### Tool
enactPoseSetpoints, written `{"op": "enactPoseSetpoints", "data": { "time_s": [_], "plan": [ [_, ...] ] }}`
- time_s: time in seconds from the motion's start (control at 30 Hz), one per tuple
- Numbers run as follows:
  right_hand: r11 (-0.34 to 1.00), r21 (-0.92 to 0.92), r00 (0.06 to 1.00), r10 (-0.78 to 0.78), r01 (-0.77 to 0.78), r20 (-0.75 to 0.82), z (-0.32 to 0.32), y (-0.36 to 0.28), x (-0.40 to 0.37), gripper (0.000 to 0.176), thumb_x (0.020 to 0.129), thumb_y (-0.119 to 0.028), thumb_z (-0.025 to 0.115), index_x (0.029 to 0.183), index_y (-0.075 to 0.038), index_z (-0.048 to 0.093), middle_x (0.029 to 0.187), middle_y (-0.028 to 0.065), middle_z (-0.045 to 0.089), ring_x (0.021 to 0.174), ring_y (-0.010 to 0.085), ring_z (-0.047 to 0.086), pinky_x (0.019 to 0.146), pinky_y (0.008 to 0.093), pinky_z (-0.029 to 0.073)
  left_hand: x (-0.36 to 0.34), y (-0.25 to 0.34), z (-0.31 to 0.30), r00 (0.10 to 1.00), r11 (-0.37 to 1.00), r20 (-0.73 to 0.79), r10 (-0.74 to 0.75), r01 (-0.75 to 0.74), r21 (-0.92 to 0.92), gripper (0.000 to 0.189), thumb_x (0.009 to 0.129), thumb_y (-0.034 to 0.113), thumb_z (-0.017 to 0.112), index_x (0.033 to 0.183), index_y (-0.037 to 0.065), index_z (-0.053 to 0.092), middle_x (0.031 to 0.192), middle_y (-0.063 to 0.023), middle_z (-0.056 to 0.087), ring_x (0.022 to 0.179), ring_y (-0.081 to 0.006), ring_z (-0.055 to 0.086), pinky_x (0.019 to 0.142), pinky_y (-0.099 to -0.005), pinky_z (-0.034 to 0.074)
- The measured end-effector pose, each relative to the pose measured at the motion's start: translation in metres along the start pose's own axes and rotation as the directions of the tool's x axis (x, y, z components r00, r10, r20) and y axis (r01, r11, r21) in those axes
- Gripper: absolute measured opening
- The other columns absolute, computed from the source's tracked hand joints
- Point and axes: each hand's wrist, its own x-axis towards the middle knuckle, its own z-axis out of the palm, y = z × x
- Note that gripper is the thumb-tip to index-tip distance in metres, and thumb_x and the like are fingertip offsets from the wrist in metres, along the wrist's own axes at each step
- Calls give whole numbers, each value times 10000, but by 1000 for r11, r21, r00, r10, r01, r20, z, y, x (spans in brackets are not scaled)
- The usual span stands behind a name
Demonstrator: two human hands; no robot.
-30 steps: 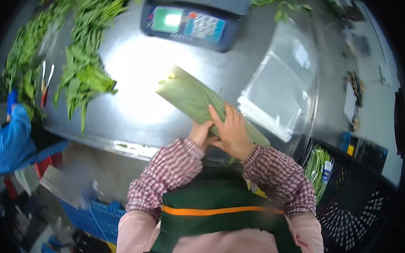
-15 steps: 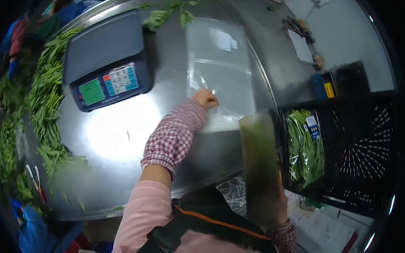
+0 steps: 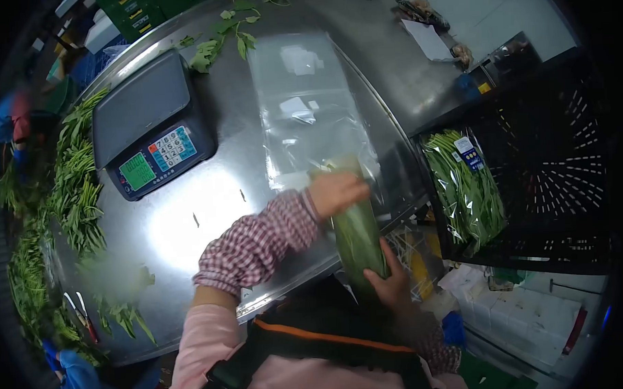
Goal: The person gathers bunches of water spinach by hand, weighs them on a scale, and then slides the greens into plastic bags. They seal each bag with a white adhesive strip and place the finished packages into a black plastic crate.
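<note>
A clear plastic bag of leafy greens (image 3: 358,244) is held upright and slightly tilted at the table's near edge, blurred by motion. My right hand (image 3: 391,277) grips its lower part, thumb on the front. Across the bag's upper part lies my left hand (image 3: 339,192), fingers curled closed over it; its fingertips are partly hidden. Just beyond are flat clear plastic bags (image 3: 310,143) in a stack, with white paper pieces (image 3: 298,110) on or under the film. The bag's bottom end is hidden by my right hand and body.
A digital scale (image 3: 144,121) stands at the left of the steel table (image 3: 232,279). Loose greens (image 3: 78,182) pile beside it, with scissors (image 3: 81,316) near them. At right, a black crate (image 3: 543,159) holds packed greens (image 3: 466,189). Another person's blue sleeve (image 3: 81,381) shows lower left.
My left hand has moved from the flat plastic bags toward me onto the bag of greens. My right hand has brought that bag leftward and in front of me. The view has turned slightly.
</note>
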Motion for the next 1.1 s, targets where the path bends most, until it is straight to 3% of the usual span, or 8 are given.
{"op": "enactPoseSetpoints", "data": {
  "time_s": [0.27, 0.4, 0.5, 0.63, 0.73, 0.87, 1.03, 1.1],
  "plan": [
    [982, 161, 994, -105, 102, 5, 27, -15, 58, 662, 722, -73, 681, 1303, -10, 369, 1193, 156, 524, 1075, 180, 511, 893, 281, 402, -39, 66, -39, 905, 867, -301, -300, 391, 309, 527, 706, 273, 696, 1155, 62, 520, 1095, -138, 519, 912, -284, 563, 736, -287, 481],
    [974, 145, 983, -167, 176, -69, 79, -36, 97, 599, 773, -133, 651, 1284, 14, 375, 1216, 162, 492, 1090, 217, 495, 899, 296, 399, -98, 54, 24, 173, 415, -466, -868, 768, -488, 536, 749, 283, 683, 1170, 7, 499, 1121, -152, 521, 1093, -313, 473, 861, -350, 431],
    [940, 290, 982, -153, 180, -113, 107, -8, 102, 509, 839, -187, 588, 1269, 4, 395, 1243, 162, 435, 1099, 232, 481, 881, 316, 416, -125, 60, 0, 32, 155, -190, -981, 713, -683, 448, 810, 237, 630, 1167, -2, 504, 1049, -152, 567, 1005, -261, 540, 834, -334, 450],
    [872, 488, 990, 48, 21, -129, 85, 3, 94, 381, 870, -157, 536, 1196, 19, 447, 1124, 165, 509, 853, 139, 561, 665, 288, 488, -153, 61, -39, 233, 320, -340, -911, 919, -229, 234, 878, 191, 496, 982, 12, 605, 846, -140, 616, 757, -257, 607, 672, -322, 492],
    [910, 329, 882, 78, -254, 465, 75, 4, 129, 275, 899, -155, 478, 1128, -7, 511, 921, 140, 591, 685, 126, 578, 580, 274, 477, -157, 76, -54, 279, 286, -222, -934, 958, 4, 213, 884, 201, 491, 987, 45, 593, 818, -151, 615, 681, -282, 612, 607, -347, 495],
    [864, -189, 884, -445, 466, 144, 81, 51, 50, 91, 827, -87, 544, 857, -5, 569, 653, 165, 557, 564, 231, 584, 530, 333, 441, -196, 157, -45, 464, 420, -174, -869, 876, 238, 120, 853, 149, 532, 926, 62, 568, 757, -143, 610, 608, -305, 605, 523, -370, 486],
    [986, 154, 985, 39, -65, 169, 60, -8, 21, 107, 800, -59, 525, 790, 11, 605, 669, 80, 604, 632, 123, 575, 600, 280, 472, -175, 167, -79, 484, 491, -259, -836, 870, 41, 118, 838, 163, 532, 851, 53, 572, 689, -141, 577, 570, -307, 574, 505, -368, 464],
    [935, 170, 948, -318, 311, 15, 42, -47, 66, 136, 805, -66, 519, 688, -6, 550, 575, -14, 517, 509, 48, 462, 454, 207, 370, -139, 129, -120, 506, 532, -321, -801, 847, 7, 147, 838, 199, 533, 866, 60, 569, 696, -184, 568, 611, -330, 579, 532, -391, 457]
  ]
}}
